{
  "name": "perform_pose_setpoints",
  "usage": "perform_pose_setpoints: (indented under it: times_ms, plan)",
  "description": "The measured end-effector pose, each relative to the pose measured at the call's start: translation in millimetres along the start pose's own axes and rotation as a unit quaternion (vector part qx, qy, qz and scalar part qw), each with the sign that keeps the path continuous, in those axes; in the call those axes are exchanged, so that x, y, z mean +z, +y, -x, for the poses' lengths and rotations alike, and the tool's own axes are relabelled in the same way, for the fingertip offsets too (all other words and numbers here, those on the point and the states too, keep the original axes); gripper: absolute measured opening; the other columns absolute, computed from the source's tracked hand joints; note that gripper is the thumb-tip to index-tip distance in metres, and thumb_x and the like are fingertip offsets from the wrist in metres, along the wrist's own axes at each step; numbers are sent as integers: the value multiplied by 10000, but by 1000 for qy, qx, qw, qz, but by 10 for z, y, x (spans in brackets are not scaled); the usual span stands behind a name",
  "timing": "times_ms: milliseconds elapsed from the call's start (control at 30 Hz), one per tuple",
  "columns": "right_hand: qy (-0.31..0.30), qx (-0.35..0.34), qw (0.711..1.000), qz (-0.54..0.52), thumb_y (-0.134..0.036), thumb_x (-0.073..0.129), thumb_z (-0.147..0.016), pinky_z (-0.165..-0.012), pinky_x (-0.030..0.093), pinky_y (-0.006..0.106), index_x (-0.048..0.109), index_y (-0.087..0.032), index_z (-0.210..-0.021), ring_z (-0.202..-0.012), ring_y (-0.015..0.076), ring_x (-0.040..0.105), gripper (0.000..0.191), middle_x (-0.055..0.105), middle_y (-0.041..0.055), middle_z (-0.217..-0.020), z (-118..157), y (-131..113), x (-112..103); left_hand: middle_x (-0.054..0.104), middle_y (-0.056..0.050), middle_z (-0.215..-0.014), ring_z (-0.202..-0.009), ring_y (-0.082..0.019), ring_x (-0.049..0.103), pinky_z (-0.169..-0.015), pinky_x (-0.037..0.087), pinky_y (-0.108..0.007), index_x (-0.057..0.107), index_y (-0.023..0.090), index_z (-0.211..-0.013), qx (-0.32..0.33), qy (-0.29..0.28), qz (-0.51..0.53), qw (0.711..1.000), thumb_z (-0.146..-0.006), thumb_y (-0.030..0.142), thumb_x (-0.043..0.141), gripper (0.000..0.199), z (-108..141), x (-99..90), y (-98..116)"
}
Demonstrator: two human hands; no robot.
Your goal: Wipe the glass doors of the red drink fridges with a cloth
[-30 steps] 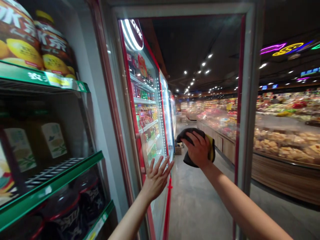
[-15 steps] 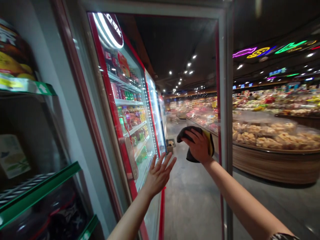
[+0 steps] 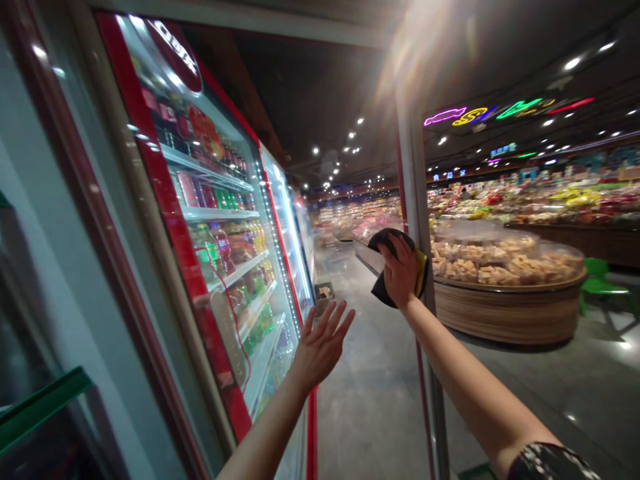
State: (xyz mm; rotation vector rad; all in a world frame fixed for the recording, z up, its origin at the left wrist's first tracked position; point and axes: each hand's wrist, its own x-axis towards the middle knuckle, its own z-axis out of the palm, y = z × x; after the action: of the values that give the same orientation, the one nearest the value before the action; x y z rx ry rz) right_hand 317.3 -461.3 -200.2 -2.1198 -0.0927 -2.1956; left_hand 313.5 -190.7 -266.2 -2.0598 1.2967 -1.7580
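A glass door [image 3: 365, 373] in a metal frame stands before me. Against its pane, near the right-hand frame bar [image 3: 417, 200], my right hand [image 3: 401, 273] presses a dark cloth with a yellow side [image 3: 385, 288]; its fingers lie over the cloth. My left hand [image 3: 323, 347] is lower and to the left, fingers spread, holding nothing. Its palm faces the pane, though whether it touches the glass I cannot tell. Through the pane shows a red-framed drinks cooler [image 3: 220, 267] with lit shelves of bottles and cans.
At the left edge is a shelf with a green edge strip [image 3: 45, 407]. Beyond the door's right side stands a round wood-sided display [image 3: 505, 313] heaped with packaged food, with a green chair [image 3: 603, 287] beside it. Grey floor [image 3: 370, 427] runs down the aisle.
My view has turned to the right, bringing the green chair into sight. My right hand has slid the cloth right, close to the frame bar. My left hand stays spread.
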Motion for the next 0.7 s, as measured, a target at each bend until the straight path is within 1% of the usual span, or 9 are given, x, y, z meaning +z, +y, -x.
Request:
perform_pose_setpoints:
  times_ms: [67, 200, 267, 333, 467, 500, 533, 567, 700]
  plan:
    - [21, 29, 999, 6, -115, 417, -946, -1122, 426, 454, 645, -277, -1322, -1440, 254, 415, 469, 556, 85, -1467, 23, 88, -10, 381, -38, -1614, -1566, -207, 104, -1298, 13, -479, 365, 227, -1553, -5, 10, 13, 1000, -918, 252, 556, 663, -92, 44, 22]
    - [47, 45, 998, 8, -135, 410, -964, -1098, 454, 488, 640, -261, -1321, -1397, 285, 469, 442, 580, 101, -1431, 478, 87, -66, 389, -51, -1609, -1558, -218, 157, -1298, 39, -488, 370, 221, -1551, -8, 17, 34, 999, -930, 266, 545, 646, -154, 85, 29]
    - [58, 50, 997, 7, -133, 404, -964, -1087, 464, 482, 655, -264, -1298, -1375, 289, 493, 437, 597, 101, -1405, 564, 51, -63, 390, -53, -1608, -1556, -223, 165, -1297, 32, -498, 369, 221, -1552, 2, 18, 37, 999, -928, 260, 547, 650, -147, 93, 18]
    - [66, 54, 996, 3, -127, 392, -960, -1088, 460, 466, 662, -262, -1289, -1379, 281, 489, 446, 594, 98, -1408, 400, 44, -18, 391, -59, -1607, -1556, -227, 165, -1295, 24, -506, 363, 214, -1554, 9, 19, 37, 999, -927, 259, 547, 655, -141, 100, 7]
    - [66, 63, 996, -2, -116, 379, -948, -1110, 431, 441, 638, -268, -1326, -1412, 248, 450, 483, 546, 92, -1468, -217, 97, 98, 393, -69, -1605, -1555, -238, 170, -1294, 24, -520, 339, 202, -1565, 10, 15, 37, 999, -930, 275, 542, 670, -148, 111, -6]
    - [62, 65, 996, -5, -115, 380, -946, -1116, 425, 437, 632, -273, -1336, -1416, 242, 445, 491, 540, 91, -1477, -281, 100, 106, 391, -71, -1606, -1555, -239, 170, -1294, 26, -521, 332, 200, -1568, 10, 14, 36, 999, -931, 279, 542, 675, -150, 113, -8]
    - [57, 66, 996, -7, -115, 384, -944, -1120, 420, 439, 625, -279, -1347, -1419, 239, 441, 497, 537, 89, -1481, -275, 94, 100, 389, -73, -1606, -1555, -238, 169, -1294, 26, -520, 327, 199, -1570, 10, 13, 35, 999, -931, 281, 543, 680, -151, 115, -9]
    - [54, 68, 996, -11, -115, 388, -943, -1124, 417, 445, 617, -284, -1357, -1422, 240, 437, 502, 539, 87, -1480, -203, 80, 83, 386, -74, -1607, -1556, -235, 168, -1294, 25, -518, 323, 199, -1571, 10, 13, 35, 999, -930, 282, 545, 683, -149, 117, -11]
    - [58, 69, 996, -18, -116, 393, -952, -1128, 416, 474, 614, -280, -1359, -1423, 258, 434, 492, 562, 97, -1448, 335, 27, -14, 368, -63, -1616, -1557, -224, 158, -1295, 25, -511, 332, 210, -1567, 11, 20, 35, 999, -924, 280, 556, 685, -138, 124, -14]
